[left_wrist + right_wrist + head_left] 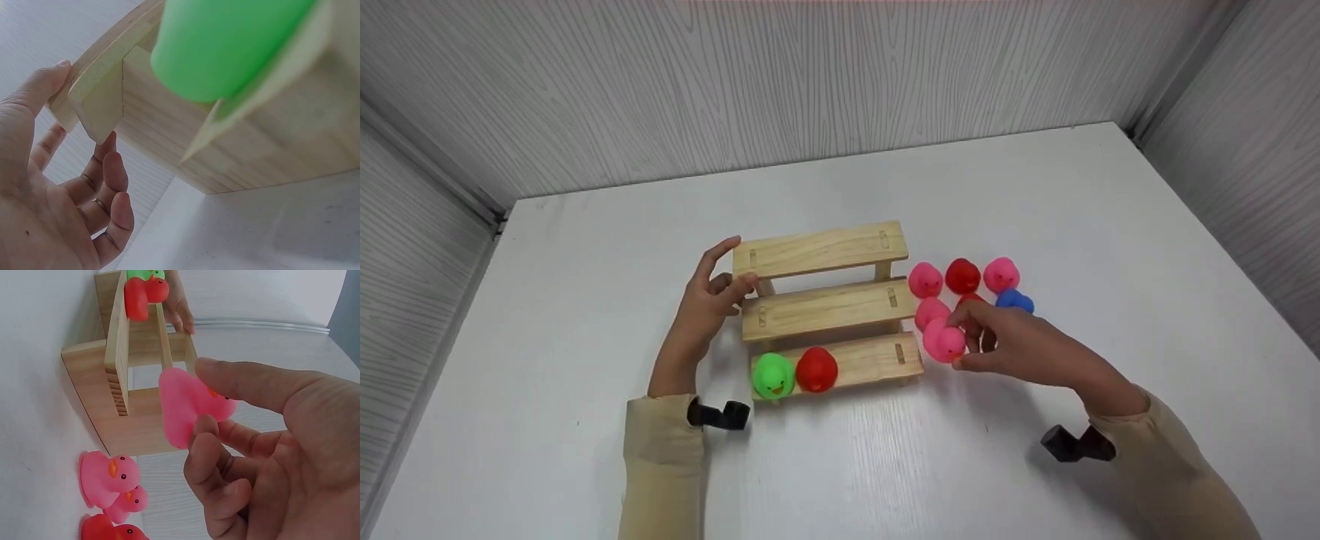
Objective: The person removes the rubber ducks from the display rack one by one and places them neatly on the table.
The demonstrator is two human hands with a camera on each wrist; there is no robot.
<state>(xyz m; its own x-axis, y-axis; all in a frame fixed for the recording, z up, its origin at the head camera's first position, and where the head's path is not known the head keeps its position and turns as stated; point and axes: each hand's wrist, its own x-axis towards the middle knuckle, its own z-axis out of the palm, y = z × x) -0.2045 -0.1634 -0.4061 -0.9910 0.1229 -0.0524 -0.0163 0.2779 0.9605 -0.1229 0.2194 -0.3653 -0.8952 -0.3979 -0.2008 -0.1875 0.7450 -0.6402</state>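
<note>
A three-step wooden stand [825, 309] is on the white table. At its left end my left hand [701, 304] grips the top plank, thumb at the front corner and a finger at the back corner; the left wrist view has the thumb on the plank's edge [90, 73]. My right hand [1027, 345] pinches a pink rubber duck [942, 342] between thumb and fingers, off the right end of the stand. On the lowest step sit a green rubber duck [772, 376] and a red rubber duck [817, 370], side by side at the left.
Right of the stand, several ducks stand grouped on the table: a pink duck [925, 280], a red duck [962, 277], another pink duck [1001, 275], a blue duck [1016, 299] and others partly behind my right hand. Grey wood-grain panels [810, 82] enclose the table.
</note>
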